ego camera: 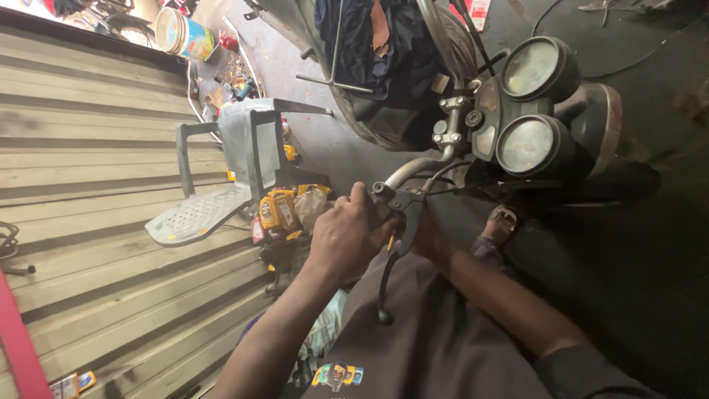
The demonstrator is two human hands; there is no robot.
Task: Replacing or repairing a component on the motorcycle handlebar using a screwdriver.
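Here, rotated head view of a motorcycle front end. Left hand (346,235) wrapped tight round the handlebar grip (369,214), fingers curled shut, thumb up near the lever perch (384,191). Right hand (427,240) mostly hidden behind the lever assembly, just right of the left hand; cannot tell how far open or what it grips, only a bit of knuckle and forearm visible. Black brake lever (388,277) hanging down from the perch between both hands, ball end near the dark shirt (443,347). Small yellow-orange tool tip (391,241) poking out between the hands, touching the lever area; kind unclear. Chrome handlebar tube (417,166) curving from the perch up to the clamp (450,125). Two round gauges (528,144) to the right of the clamp, one above the other, glass faces glaring. Chrome headlight rim (609,122) right of the gauges. Sandalled foot (501,225) on the dark floor below the gauges. Grey plastic chair (236,148) on its side in view, left of the bike, against the corrugated shutter (88,148). Yellow oil bottles (279,210) just beside the chair, near the left hand. Tin can (181,33) far up left. Dark blue cloth (384,44) draped over the bike at top. Red frame edge (18,347) bottom left.
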